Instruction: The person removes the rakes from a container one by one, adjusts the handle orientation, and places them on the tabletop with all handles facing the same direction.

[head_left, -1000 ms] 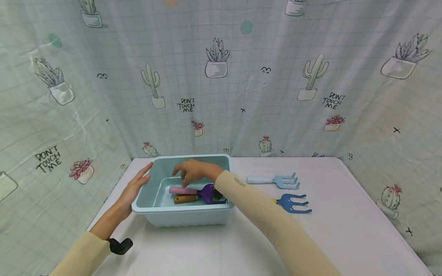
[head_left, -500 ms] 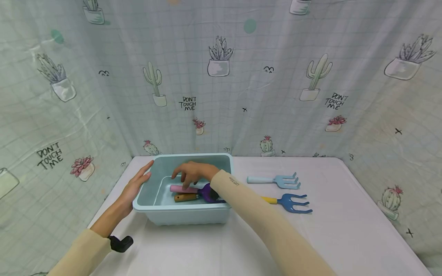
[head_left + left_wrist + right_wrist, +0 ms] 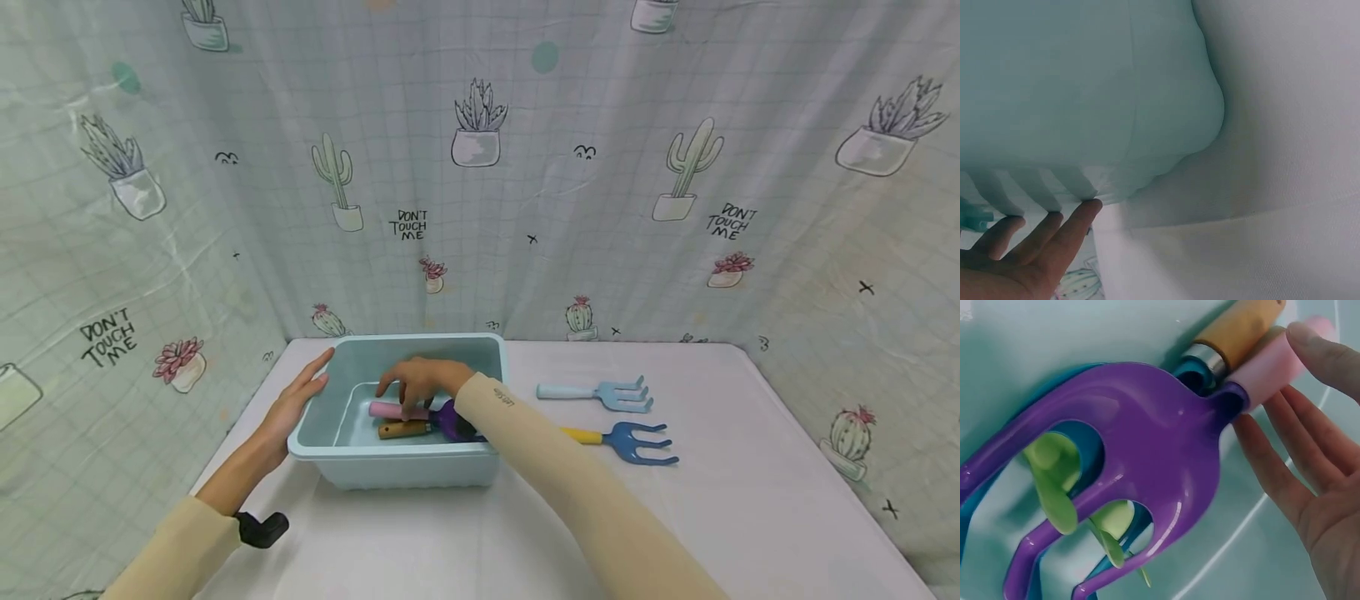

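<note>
A purple hand fork with a pink handle (image 3: pixel 387 410) lies in a pale blue plastic tub (image 3: pixel 397 477). My right hand (image 3: pixel 427 379) reaches inside and pinches that handle, thumb on one side and fingers on the other in the right wrist view. Under the purple fork (image 3: pixel 1147 431) is a blue tool with a wooden handle (image 3: pixel 1241 331). Light green pieces (image 3: pixel 1054 481) show between the purple tines; their kind is unclear. With fingers extended, my left hand (image 3: pixel 288 412) touches the tub's left side; in the left wrist view its fingertips (image 3: pixel 1090 209) meet the ribbed wall.
Right of the tub, on the white table (image 3: pixel 750 500), lie a light blue hand fork (image 3: pixel 618 395) and a blue hand fork with a yellow handle (image 3: pixel 636 442). A cactus-print cloth (image 3: pixel 480 250) hangs behind and on both sides.
My right thumb and fingers have come down onto the pink handle. The right forearm shifts slightly left, showing more of the yellow handle. My left hand stays on the tub.
</note>
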Motion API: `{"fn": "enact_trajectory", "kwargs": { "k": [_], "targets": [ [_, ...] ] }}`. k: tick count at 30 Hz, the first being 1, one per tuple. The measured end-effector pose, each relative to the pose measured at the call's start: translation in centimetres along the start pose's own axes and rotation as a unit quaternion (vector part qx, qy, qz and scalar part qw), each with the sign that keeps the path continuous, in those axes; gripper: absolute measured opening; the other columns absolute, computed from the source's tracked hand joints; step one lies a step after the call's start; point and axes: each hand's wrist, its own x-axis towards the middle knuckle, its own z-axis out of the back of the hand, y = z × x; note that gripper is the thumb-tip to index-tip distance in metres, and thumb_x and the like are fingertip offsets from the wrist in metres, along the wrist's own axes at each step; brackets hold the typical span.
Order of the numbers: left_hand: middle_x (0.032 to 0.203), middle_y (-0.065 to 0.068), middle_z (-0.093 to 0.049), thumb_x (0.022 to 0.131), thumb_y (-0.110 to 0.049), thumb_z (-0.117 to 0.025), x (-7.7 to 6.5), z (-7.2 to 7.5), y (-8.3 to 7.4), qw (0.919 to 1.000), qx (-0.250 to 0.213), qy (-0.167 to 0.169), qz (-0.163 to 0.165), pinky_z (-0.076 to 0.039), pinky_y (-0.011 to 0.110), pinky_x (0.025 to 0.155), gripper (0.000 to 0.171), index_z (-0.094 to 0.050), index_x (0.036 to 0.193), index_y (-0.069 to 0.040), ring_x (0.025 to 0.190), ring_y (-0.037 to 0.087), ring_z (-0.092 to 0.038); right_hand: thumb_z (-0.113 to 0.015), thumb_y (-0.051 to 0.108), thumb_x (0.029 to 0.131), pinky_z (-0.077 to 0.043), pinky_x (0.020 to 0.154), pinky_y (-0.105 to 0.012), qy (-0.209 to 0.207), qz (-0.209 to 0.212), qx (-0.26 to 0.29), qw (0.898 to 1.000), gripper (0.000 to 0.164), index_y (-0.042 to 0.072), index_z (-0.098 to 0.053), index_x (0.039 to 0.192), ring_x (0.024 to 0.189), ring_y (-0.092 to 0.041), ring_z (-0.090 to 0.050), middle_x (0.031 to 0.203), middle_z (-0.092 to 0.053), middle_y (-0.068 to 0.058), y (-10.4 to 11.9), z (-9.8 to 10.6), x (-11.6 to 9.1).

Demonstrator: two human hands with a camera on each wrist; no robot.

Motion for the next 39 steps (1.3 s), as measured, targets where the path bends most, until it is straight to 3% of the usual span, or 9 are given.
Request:
{"fn": "enact_trajectory", "kwargs": {
  "k": [11, 18, 29, 39],
  "targets": [
    [0.177, 0.003, 0.005, 0.112, -0.048, -0.031, 0.1, 0.0, 0.1, 1.0, 0.001, 0.001, 0.006, -0.014, 0.071, 0.123, 0.062, -0.004, 0.167, -0.038, 0.162, 0.042, -0.001, -0.077, 0.008, 0.093, -0.061, 0.085, -0.035, -0.014, -0.015, -0.05, 0.999, 0.049, 0.028, -0.067, 0.136, 0.095, -0.013, -0.064, 0.115, -0.068, -0.001, 0.1, -0.5, 0.0],
    [0.177, 0.004, 0.005, 0.112, -0.046, -0.03, 0.3, 0.0, 0.3, 1.0, 0.002, -0.001, 0.007, -0.013, 0.072, 0.123, 0.061, -0.004, 0.167, -0.038, 0.162, 0.042, 0.0, -0.075, 0.007, 0.094, -0.062, 0.081, -0.033, -0.01, -0.008, -0.039, 0.999, 0.049, 0.025, -0.066, 0.138, 0.093, -0.015, -0.065, 0.115, -0.067, -0.002, -0.1, -0.5, 0.1],
    [0.177, 0.005, 0.005, 0.111, -0.049, -0.03, 0.0, 0.0, 0.0, 1.0, 0.005, -0.002, 0.002, -0.015, 0.072, 0.123, 0.062, -0.004, 0.167, -0.038, 0.161, 0.044, -0.002, -0.069, 0.01, 0.097, -0.056, 0.074, -0.02, -0.027, 0.045, -0.093, 0.994, 0.051, 0.021, -0.06, 0.146, 0.094, -0.012, -0.066, 0.12, -0.073, -0.008, 0.0, 0.2, 0.4],
    [0.177, 0.004, 0.005, 0.112, -0.046, -0.031, 0.3, 0.0, 0.1, 1.0, 0.0, 0.001, 0.0, -0.013, 0.072, 0.123, 0.061, -0.004, 0.167, -0.039, 0.162, 0.042, -0.001, -0.07, 0.013, 0.097, -0.056, 0.075, -0.02, -0.042, 0.07, -0.07, 0.994, 0.052, 0.02, -0.059, 0.148, 0.094, -0.014, -0.065, 0.122, -0.072, -0.009, -0.2, 0.6, 0.6]
  ]
}}
